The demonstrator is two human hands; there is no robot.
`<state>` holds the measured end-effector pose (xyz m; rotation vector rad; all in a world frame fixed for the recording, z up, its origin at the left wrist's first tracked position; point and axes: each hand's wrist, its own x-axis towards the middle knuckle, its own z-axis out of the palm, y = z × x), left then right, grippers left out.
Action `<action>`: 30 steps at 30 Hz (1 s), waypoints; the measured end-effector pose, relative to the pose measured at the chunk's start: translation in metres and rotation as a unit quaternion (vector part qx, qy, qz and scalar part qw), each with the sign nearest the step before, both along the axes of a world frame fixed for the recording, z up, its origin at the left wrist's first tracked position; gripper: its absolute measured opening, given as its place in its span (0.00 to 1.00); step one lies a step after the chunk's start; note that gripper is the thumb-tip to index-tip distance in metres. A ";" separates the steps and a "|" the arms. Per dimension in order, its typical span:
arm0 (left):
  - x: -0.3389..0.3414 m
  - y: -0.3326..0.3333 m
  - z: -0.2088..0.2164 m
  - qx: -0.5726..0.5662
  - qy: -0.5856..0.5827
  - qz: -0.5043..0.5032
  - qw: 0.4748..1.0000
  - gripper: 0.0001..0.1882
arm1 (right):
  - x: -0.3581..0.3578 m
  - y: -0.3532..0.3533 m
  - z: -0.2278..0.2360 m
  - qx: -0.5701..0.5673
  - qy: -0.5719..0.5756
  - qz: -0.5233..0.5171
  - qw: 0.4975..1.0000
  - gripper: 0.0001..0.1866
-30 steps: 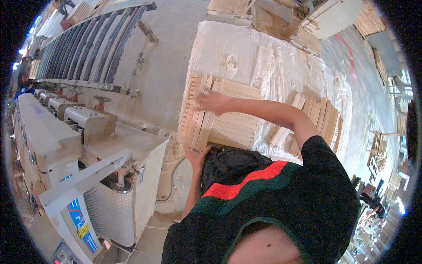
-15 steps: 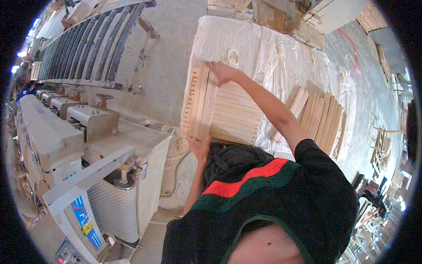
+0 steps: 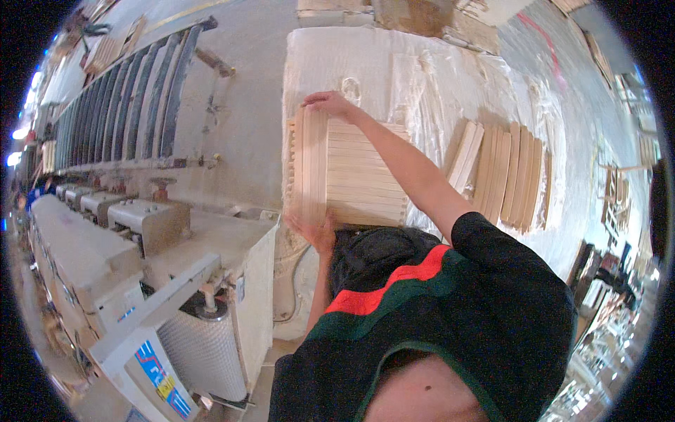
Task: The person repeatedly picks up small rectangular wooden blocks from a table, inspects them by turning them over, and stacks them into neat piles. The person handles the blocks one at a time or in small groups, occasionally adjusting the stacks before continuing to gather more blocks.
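Setting: woodworking workshop, apparently of factory scale.
Machine [image 3: 84, 246]: long pale metal housing, dusty on top, with a handwheel [image 3: 163, 182] and a textured silvery cylinder [image 3: 205, 352].
Roller frame [image 3: 181, 98]: parallel dark bars beyond the machine.
Timber: planed wooden strips [image 3: 365, 172] in rows on a plastic-covered worktop [image 3: 376, 63].
Floor [image 3: 246, 42]: bare grey, with a red line [image 3: 547, 50].

Pale, even light spreads around me; white glare burns at the far left, and the plastic sheeting [image 3: 426, 83] shines. Edges bow toward a grainy black rim; the left hand [image 3: 314, 231] blurs slightly.
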<state>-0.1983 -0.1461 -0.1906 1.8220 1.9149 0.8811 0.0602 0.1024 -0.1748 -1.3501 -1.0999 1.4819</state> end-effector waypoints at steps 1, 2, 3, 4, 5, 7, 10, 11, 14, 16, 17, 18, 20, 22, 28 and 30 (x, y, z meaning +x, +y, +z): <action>-0.001 0.001 -0.006 0.001 -0.020 0.002 1.000 0.59 | 0.006 -0.003 -0.007 -0.004 0.016 -0.015 1.000 0.19; -0.003 0.003 -0.013 0.002 -0.040 0.004 0.999 0.59 | 0.013 -0.005 -0.014 -0.007 0.032 -0.031 0.999 0.19; -0.014 0.000 -0.014 0.006 -0.047 0.023 0.999 0.59 | 0.002 0.000 -0.005 -0.024 0.020 -0.042 0.999 0.18; -0.010 0.000 -0.007 -0.016 -0.054 0.023 0.998 0.59 | 0.007 -0.001 -0.012 -0.022 0.027 -0.045 0.998 0.18; -0.007 -0.001 0.001 -0.037 -0.060 0.024 0.997 0.59 | 0.012 -0.002 -0.018 -0.020 0.035 -0.049 0.998 0.18; -0.006 0.004 0.001 -0.029 -0.045 0.043 0.998 0.60 | 0.009 0.008 -0.013 -0.015 0.037 -0.027 0.999 0.18; 0.000 0.010 -0.007 0.015 -0.014 0.081 0.996 0.60 | -0.008 0.016 -0.007 -0.018 0.020 0.019 0.999 0.17; 0.003 0.010 -0.006 0.007 -0.021 0.090 0.996 0.60 | -0.010 0.018 -0.007 -0.014 0.017 0.023 0.999 0.16; 0.004 0.013 -0.011 0.011 -0.008 0.089 0.996 0.60 | -0.003 0.024 -0.026 0.034 -0.007 0.041 0.999 0.17; 0.008 0.011 -0.029 0.010 -0.052 0.079 0.995 0.59 | 0.005 0.025 -0.040 0.059 -0.038 0.050 0.996 0.18; 0.008 0.009 -0.033 0.003 -0.028 0.082 0.996 0.59 | 0.003 0.031 -0.042 0.064 -0.057 0.054 0.995 0.19; 0.009 0.008 -0.037 -0.012 -0.010 0.072 0.997 0.60 | 0.009 0.030 -0.052 0.058 -0.056 0.025 0.996 0.18; 0.007 0.008 -0.032 -0.054 0.036 0.078 0.995 0.60 | 0.004 0.009 -0.049 0.138 -0.204 -0.057 0.968 0.17; 0.007 0.010 -0.003 -0.016 0.080 0.057 0.995 0.60 | 0.009 -0.018 -0.009 0.188 -0.358 -0.176 0.897 0.19; 0.012 0.031 0.035 0.222 0.086 -0.107 0.965 0.57 | 0.126 -0.229 0.078 -0.159 -0.492 -0.426 0.743 0.33; 0.025 0.040 0.048 0.238 0.049 -0.181 0.953 0.52 | 0.146 -0.297 0.061 -0.272 -0.583 -0.396 0.656 0.35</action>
